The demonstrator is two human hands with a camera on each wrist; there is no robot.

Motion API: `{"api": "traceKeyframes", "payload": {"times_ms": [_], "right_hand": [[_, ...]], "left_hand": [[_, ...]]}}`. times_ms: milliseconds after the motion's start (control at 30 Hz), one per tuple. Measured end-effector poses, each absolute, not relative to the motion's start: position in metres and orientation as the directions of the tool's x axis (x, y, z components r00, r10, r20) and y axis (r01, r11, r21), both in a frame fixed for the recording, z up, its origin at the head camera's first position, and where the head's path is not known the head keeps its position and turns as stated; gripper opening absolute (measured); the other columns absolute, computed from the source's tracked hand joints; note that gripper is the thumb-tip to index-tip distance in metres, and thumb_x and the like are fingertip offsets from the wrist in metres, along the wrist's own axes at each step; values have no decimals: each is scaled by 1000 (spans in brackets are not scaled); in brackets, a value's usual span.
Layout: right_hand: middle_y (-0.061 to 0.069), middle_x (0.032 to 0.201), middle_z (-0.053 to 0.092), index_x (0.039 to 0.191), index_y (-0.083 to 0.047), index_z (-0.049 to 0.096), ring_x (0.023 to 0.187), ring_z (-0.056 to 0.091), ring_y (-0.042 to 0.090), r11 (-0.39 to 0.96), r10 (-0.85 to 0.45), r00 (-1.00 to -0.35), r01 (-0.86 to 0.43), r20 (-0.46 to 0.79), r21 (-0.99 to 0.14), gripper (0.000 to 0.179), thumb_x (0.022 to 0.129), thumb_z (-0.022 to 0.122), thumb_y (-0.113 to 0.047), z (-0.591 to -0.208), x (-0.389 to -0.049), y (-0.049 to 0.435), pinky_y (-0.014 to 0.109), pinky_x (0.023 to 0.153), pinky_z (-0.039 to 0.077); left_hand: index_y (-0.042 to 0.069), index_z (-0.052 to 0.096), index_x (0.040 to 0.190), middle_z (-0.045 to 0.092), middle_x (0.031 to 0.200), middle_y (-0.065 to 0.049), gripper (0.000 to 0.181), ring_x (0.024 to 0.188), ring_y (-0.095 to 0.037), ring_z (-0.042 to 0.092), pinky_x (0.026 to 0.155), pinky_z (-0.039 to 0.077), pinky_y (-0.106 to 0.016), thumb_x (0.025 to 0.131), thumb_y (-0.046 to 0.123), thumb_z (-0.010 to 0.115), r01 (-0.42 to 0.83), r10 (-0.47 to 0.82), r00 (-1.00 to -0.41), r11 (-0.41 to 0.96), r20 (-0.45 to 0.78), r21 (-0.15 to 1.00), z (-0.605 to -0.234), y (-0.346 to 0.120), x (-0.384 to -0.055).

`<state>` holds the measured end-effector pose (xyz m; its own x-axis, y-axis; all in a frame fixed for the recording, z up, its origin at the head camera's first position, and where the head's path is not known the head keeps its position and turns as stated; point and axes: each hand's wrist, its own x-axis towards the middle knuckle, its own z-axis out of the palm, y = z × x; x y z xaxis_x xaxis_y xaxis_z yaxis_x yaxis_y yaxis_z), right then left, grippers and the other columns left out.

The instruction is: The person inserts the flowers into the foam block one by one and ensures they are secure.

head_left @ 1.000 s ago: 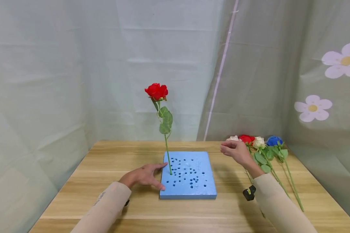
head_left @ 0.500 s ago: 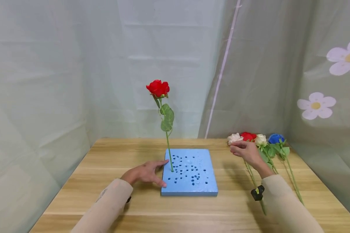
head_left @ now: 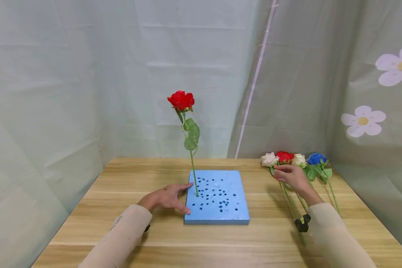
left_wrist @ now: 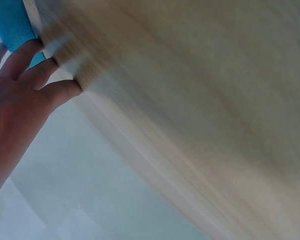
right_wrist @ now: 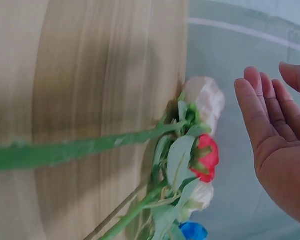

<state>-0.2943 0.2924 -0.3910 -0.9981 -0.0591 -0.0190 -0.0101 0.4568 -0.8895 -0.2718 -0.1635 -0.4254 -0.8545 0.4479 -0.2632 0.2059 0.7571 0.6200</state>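
Observation:
My left hand rests at the left edge of a blue foam block dotted with holes, its thumb and fingers spread and touching it. A red artificial rose stands upright in one of the holes near that edge, leaning slightly left. Over at the right, my right hand hovers above the lying roses, close to the pale pink rose. In the right wrist view, its fingers are extended, the thumb is apart and nothing is held.
Beside the pale pink rose lie another red rose, a cream rose and a blue rose. Their green stems run toward the front of the wooden table. Hanging curtains enclose the back and sides.
My right hand has moved right and lower toward the lying roses, uncovering the pale pink one. The left hand stays at the block, and the standing rose has not moved relative to it.

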Motion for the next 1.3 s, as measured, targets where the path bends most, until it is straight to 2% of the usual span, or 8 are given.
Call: {"api": "traceKeyframes", "payload": {"times_ms": [200, 300, 367, 433, 600, 667, 1033, 1300], "right_hand": [[28, 117, 66, 131, 16, 54, 104, 69, 32, 467, -40, -998, 22, -46, -884, 44, 102, 59, -17, -398, -293, 301, 38, 88, 57], [36, 138, 49, 132, 17, 52, 105, 69, 30, 459, -46, -996, 44, -73, -887, 45, 103, 58, -16, -401, -292, 305, 38, 90, 56], [39, 150, 30, 134, 18, 50, 107, 68, 30, 462, -55, -995, 53, -88, -885, 46, 104, 56, -16, -403, -291, 309, 39, 91, 55], [38, 153, 25, 135, 18, 49, 109, 67, 30, 474, -58, -993, 63, -103, -878, 47, 104, 55, -18, -406, -290, 313, 40, 93, 54], [32, 128, 59, 133, 16, 52, 108, 68, 33, 505, -47, -993, 70, -108, -860, 46, 104, 55, -19, -412, -287, 319, 42, 91, 55], [29, 121, 64, 132, 16, 53, 105, 68, 32, 514, -44, -993, 69, -106, -855, 45, 103, 56, -19, -415, -286, 321, 42, 89, 56], [33, 121, 62, 130, 20, 50, 99, 70, 31, 549, -41, -991, 84, -127, -832, 46, 103, 56, -16, -422, -285, 333, 41, 84, 58], [16, 95, 71, 119, 23, 56, 78, 67, 14, 545, -33, -983, 133, -180, -828, 37, 96, 62, -5, -423, -285, 331, 30, 70, 59]], "left_hand": [[25, 36, 156, 33, 160, -11, 108, 146, -31, 30, 117, 28, -51, 67, 52, 90, 205, 446, -855, 759, -264, 618, -426, -164, -272], [24, 36, 156, 33, 160, -11, 107, 146, -32, 29, 117, 28, -52, 68, 52, 90, 220, 458, -851, 756, -258, 617, -427, -165, -273], [24, 36, 156, 33, 160, -11, 107, 146, -32, 29, 117, 28, -52, 68, 52, 89, 227, 465, -848, 754, -256, 617, -428, -165, -273], [23, 36, 156, 32, 160, -11, 107, 147, -32, 28, 117, 27, -52, 68, 52, 89, 230, 468, -846, 752, -255, 618, -429, -164, -273], [25, 36, 156, 32, 160, -11, 107, 147, -32, 28, 117, 28, -52, 67, 53, 89, 224, 459, -850, 759, -259, 612, -428, -163, -273], [25, 36, 156, 32, 160, -11, 107, 147, -32, 28, 116, 28, -52, 67, 53, 89, 220, 454, -852, 763, -262, 608, -428, -163, -273], [24, 36, 156, 32, 160, -11, 107, 146, -32, 29, 116, 28, -52, 68, 51, 90, 223, 462, -849, 754, -257, 618, -429, -164, -272], [27, 36, 156, 32, 160, -11, 107, 147, -32, 28, 116, 28, -53, 67, 53, 89, 203, 443, -856, 762, -266, 615, -428, -164, -273]]}}
